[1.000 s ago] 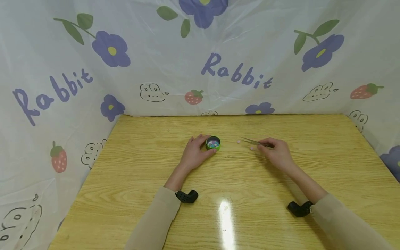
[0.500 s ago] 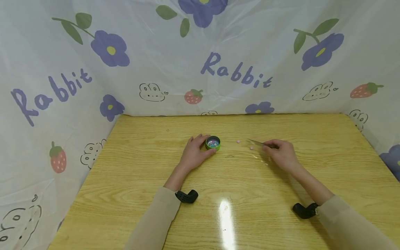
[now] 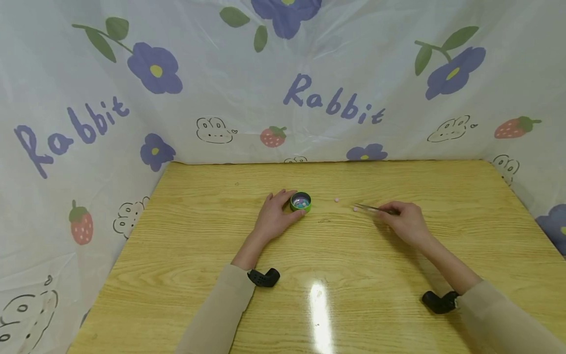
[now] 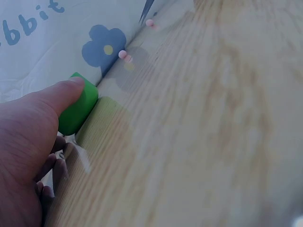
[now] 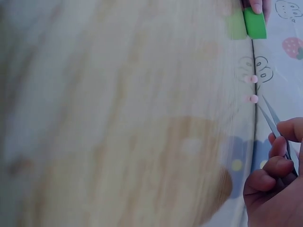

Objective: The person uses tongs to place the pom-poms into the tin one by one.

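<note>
My left hand (image 3: 275, 214) holds a small round green tin (image 3: 301, 209) upright on the table, thumb on its near side and fingers around the far side. Inside lie several small beads, blue, white and pinkish. My right hand (image 3: 407, 222) pinches a pair of metal tweezers (image 3: 376, 209), tips pointing left. One pink bead (image 3: 355, 209) sits on the table just by the tips; in the right wrist view the tweezers (image 5: 273, 118) are spread and that bead (image 5: 254, 99) is outside them. Another pink bead (image 3: 336, 200) lies between it and the tin.
The wood-grain table (image 3: 283, 305) is glossy and carries a bright light reflection near the front. A white printed cloth (image 3: 247, 88) hangs behind and along the sides. Each wrist wears a black camera mount, such as the left one (image 3: 264, 278).
The right hand has drawn back to the right, and the tweezers' tips have shifted from near the farther-left bead to the right-hand bead. My left hand and the tin stay put.
</note>
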Tool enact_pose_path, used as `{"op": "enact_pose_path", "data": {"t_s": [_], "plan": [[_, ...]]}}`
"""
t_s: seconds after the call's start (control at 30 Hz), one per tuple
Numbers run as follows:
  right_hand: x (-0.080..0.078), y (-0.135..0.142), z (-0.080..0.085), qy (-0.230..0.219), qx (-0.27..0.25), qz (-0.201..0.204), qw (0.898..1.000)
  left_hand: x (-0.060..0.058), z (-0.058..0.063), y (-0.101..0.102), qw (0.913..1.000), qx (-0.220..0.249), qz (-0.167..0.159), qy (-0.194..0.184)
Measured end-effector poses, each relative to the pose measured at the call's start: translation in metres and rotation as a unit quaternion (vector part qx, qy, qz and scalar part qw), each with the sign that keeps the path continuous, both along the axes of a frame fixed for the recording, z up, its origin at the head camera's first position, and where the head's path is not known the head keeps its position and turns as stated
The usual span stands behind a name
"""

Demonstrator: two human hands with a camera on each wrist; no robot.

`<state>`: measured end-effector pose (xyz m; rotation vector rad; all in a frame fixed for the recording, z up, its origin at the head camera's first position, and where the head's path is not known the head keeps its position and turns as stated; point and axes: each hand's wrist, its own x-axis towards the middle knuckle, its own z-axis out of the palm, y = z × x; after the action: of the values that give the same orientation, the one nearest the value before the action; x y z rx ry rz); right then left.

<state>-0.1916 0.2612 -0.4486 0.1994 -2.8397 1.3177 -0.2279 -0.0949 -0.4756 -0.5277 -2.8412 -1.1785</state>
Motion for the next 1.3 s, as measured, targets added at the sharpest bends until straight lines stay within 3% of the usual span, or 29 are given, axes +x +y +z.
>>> {"op": "enact_pose_path", "data": {"t_s": [0.6,1.3], "plan": [[0.0001,0.0022,-0.0001,-0.019,0.007,-0.005,1.0,0.0001,0.0014,0.0,1.0,-0.002,0.002,0.002],[-0.0009,-0.001,-0.0022,0.02,0.023,0.004,1.0,0.0008,0.0005,-0.0003,1.0,-0.001,0.002,0.003]]}}
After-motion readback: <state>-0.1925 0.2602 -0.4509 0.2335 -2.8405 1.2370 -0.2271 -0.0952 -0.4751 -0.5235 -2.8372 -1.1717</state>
